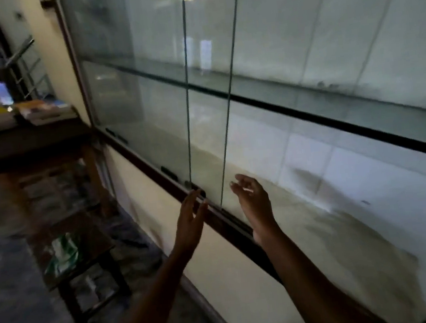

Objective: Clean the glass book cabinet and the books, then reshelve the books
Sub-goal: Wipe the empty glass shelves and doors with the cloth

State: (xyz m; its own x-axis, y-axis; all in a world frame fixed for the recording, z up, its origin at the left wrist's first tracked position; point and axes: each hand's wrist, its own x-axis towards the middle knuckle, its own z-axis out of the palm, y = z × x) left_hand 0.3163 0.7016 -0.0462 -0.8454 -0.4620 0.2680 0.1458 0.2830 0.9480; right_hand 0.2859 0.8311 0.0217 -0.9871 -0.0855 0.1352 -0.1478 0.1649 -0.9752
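The glass book cabinet fills the right of the view, set in the wall with a dark wooden bottom rail. Its shelves hold no books. Two sliding glass panes overlap near the middle, their edges running top to bottom. My left hand reaches to the bottom rail with straight fingers at the left pane's lower corner. My right hand is inside the cabinet's lower shelf, fingers relaxed, holding nothing. Stacked books lie on a table at the far left.
A dark wooden table with the books and folded cloth stands left of the cabinet. A low glass-topped stool sits on the patterned floor below it. A metal stair railing rises at the upper left.
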